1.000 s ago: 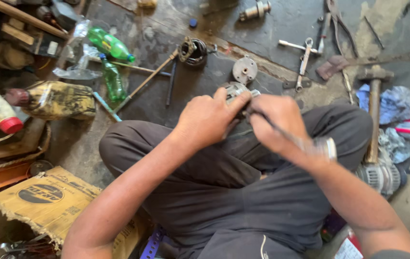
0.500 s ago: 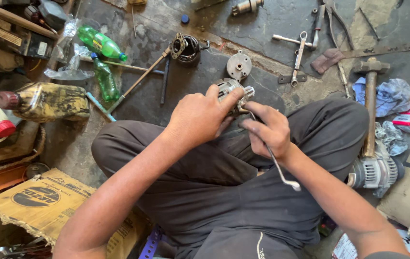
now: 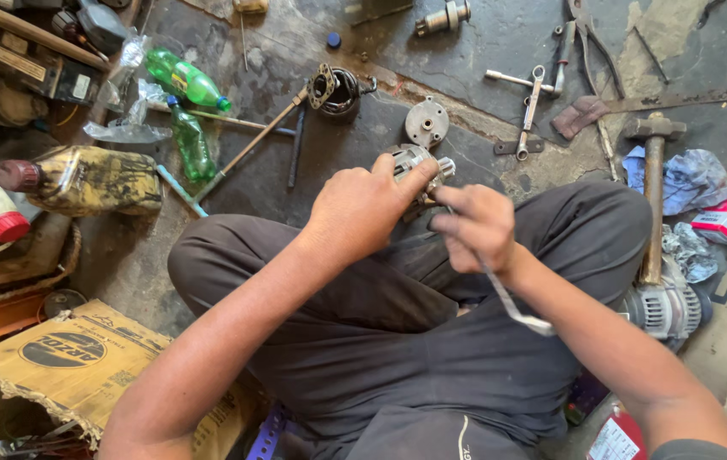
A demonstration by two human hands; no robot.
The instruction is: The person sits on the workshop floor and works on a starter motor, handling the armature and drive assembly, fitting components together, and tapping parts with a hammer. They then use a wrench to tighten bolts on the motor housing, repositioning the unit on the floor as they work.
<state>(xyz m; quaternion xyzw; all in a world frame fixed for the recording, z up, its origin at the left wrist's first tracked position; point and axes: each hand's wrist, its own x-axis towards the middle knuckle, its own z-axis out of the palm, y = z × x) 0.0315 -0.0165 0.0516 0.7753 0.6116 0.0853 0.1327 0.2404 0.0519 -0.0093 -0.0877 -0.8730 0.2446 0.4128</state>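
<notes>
I sit on the floor with my knees apart in dark trousers. My left hand (image 3: 363, 209) grips a small grey metal motor part (image 3: 419, 162) just above my lap, fingers wrapped over its top. My right hand (image 3: 478, 228) is closed on a slim metal spanner (image 3: 512, 302). The spanner's head is up at the part and its handle runs down along my forearm. Most of the part is hidden under my fingers.
On the oily floor ahead lie a round metal cover (image 3: 427, 123), a cross-shaped wrench (image 3: 529, 106), a hammer (image 3: 653, 196), a long rod with a coil end (image 3: 329, 85), green bottles (image 3: 189, 81), an oil jug (image 3: 83, 179) and an alternator (image 3: 666, 307). A cardboard box (image 3: 65, 366) sits at my left.
My right hand has swung the spanner around at the part, its handle now pointing down toward my lap. The left hand stays clamped on the part.
</notes>
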